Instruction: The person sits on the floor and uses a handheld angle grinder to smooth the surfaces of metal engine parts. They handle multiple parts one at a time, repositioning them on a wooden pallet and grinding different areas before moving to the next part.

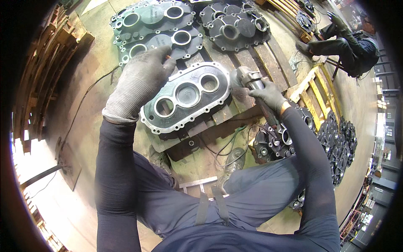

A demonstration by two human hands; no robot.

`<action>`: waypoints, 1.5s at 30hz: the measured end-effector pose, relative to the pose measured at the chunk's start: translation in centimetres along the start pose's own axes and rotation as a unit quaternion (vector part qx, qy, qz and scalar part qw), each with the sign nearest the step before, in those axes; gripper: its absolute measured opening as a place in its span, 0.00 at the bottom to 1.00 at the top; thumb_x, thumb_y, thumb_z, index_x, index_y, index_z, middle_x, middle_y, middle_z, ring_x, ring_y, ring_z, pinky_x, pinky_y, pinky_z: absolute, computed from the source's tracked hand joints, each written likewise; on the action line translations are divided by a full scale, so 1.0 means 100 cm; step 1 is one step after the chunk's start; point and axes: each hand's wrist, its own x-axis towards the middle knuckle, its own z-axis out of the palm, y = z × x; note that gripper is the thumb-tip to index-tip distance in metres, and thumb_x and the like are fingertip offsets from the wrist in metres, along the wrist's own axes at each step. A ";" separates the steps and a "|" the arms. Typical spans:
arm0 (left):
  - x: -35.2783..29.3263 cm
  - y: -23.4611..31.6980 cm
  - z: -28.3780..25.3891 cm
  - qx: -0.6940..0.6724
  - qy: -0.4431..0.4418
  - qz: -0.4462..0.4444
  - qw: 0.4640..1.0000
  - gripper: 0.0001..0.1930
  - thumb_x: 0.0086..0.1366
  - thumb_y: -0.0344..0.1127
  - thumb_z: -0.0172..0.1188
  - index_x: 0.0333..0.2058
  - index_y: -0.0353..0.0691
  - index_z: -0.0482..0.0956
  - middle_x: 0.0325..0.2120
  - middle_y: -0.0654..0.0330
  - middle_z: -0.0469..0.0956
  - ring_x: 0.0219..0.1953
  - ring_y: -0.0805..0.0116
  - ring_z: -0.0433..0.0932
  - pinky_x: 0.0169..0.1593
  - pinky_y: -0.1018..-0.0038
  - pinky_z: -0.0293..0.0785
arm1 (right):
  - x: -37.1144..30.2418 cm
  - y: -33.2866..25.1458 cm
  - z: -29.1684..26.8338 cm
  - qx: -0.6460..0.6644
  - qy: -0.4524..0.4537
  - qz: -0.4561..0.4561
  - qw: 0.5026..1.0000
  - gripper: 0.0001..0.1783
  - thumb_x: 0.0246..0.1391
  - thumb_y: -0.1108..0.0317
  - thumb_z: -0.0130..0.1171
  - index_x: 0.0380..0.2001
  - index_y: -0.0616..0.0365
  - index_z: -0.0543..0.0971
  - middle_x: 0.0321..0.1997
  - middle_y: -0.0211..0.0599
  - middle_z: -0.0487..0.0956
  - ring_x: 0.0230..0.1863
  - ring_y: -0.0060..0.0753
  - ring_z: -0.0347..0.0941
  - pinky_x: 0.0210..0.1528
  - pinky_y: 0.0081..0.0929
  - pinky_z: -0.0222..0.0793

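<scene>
An oval dark metal casting [187, 95] with a bright machined rim and three round bores lies flat before me on a wooden pallet [275, 63]. My left hand [147, 69], in a grey knit glove, is raised over its far left end. Thumb and forefinger are bent together, with a small orange-brown bit showing between them that I cannot identify. My right hand [270, 97], also gloved, grips an angle grinder [254, 82] by its body. The grinder's blurred disc [236, 78] is beside the casting's right end; whether it touches the rim I cannot tell.
More dark castings [153, 40] sit at the far left of the pallet, with others [235, 29] to their right. Castings are heaped [336, 143] on the floor at right. Stacked pallets [50, 63] stand at left. A seated person [346, 48] works at far right. Cables [228, 149] trail near my feet.
</scene>
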 end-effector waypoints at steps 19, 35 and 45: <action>-0.017 -0.021 -0.007 -0.042 0.060 0.051 0.996 0.22 0.72 0.45 0.54 0.58 0.37 0.77 0.48 0.45 0.84 0.51 0.48 0.83 0.56 0.58 0.77 | -0.020 0.002 0.058 0.212 0.008 0.159 0.964 0.24 0.48 0.59 0.77 0.43 0.65 0.82 0.33 0.39 0.84 0.26 0.33 0.80 0.29 0.32 0.78; -0.037 -0.034 -0.023 -0.083 0.075 0.076 0.991 0.22 0.72 0.45 0.54 0.57 0.36 0.77 0.49 0.41 0.82 0.53 0.45 0.82 0.58 0.56 0.76 | -0.087 -0.012 0.144 0.453 0.052 0.180 0.872 0.27 0.55 0.60 0.74 0.46 0.72 0.77 0.34 0.47 0.83 0.27 0.45 0.85 0.30 0.37 0.86; -0.040 -0.060 -0.020 -0.079 0.086 0.065 0.991 0.22 0.73 0.46 0.54 0.58 0.38 0.78 0.49 0.44 0.83 0.53 0.46 0.82 0.57 0.57 0.76 | -0.139 -0.040 0.154 0.522 0.048 0.123 0.843 0.32 0.55 0.55 0.72 0.52 0.68 0.73 0.38 0.48 0.83 0.34 0.47 0.86 0.39 0.36 0.86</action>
